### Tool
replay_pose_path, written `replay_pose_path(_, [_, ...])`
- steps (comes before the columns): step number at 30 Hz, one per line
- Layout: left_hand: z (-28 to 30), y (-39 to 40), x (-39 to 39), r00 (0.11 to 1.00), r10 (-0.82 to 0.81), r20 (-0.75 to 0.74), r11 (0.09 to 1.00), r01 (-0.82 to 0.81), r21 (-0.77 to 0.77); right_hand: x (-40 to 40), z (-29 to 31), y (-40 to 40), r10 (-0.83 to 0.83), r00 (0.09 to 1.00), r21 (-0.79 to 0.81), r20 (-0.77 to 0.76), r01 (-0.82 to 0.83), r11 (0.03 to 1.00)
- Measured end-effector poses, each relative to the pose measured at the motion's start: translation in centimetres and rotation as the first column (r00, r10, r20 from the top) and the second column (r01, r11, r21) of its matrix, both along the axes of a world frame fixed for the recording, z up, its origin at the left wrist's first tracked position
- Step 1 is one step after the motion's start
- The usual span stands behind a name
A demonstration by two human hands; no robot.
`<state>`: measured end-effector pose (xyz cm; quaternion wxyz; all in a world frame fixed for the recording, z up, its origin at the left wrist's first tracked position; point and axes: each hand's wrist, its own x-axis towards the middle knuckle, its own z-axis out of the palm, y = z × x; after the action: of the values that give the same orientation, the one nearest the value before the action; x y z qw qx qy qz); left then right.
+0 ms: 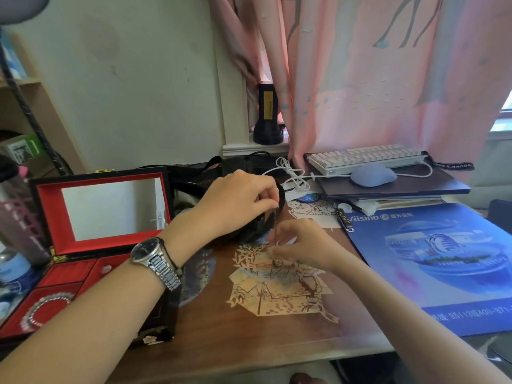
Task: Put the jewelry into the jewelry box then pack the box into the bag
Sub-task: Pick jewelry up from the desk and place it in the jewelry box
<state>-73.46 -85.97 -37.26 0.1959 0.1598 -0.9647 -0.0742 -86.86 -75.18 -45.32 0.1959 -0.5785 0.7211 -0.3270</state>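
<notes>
A black jewelry box point(91, 261) with red lining stands open at the left, its mirrored lid upright. A beaded bracelet point(45, 309) lies in its front left compartment. My left hand point(238, 200), a watch on its wrist, pinches the top of a thin chain necklace point(277, 225) that hangs down over the desk. Just below, my right hand point(299, 245) pinches the chain's lower end near a small pendant point(277, 262). A dark bag point(210, 173) lies behind my hands, partly hidden by them.
A blue mouse pad point(443, 261) covers the desk's right side. Behind it a laptop point(393, 187) carries a white keyboard point(368, 157) and a blue mouse point(372, 174). A white cable point(291, 173) coils nearby. Pink curtains hang behind; a black flashlight point(267, 115) stands on the sill.
</notes>
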Motion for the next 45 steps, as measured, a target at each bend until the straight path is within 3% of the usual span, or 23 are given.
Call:
replay_pose_path(6, [1.0, -0.8, 1.5, 0.997, 0.028, -0.074, 0.999, -0.027, 0.017, 0.3, 0.7, -0.2, -0.027, 0.999, -0.022, 0.031, 0.027, 0.999])
replay_pose_path(19, [1.1, -3.5, 6.5, 0.972, 0.196, -0.132, 0.976, -0.180, 0.125, 0.3, 7.0, 0.0, -0.043, 0.995, -0.142, -0.089, 0.030, 0.989])
replay_pose_path(32, [1.5, -3.6, 11.9, 0.955, 0.221, -0.197, 0.961, -0.178, 0.214, 4.7, 12.5, -2.2, 0.060, 0.978, -0.262, -0.198, -0.112, 0.958])
replay_pose_path(45, [3.2, -4.3, 19.9, 0.929, 0.319, -0.188, 0.945, -0.298, 0.133, 13.5, 14.7, -6.6, 0.206, 0.952, -0.326, -0.228, -0.274, 0.905])
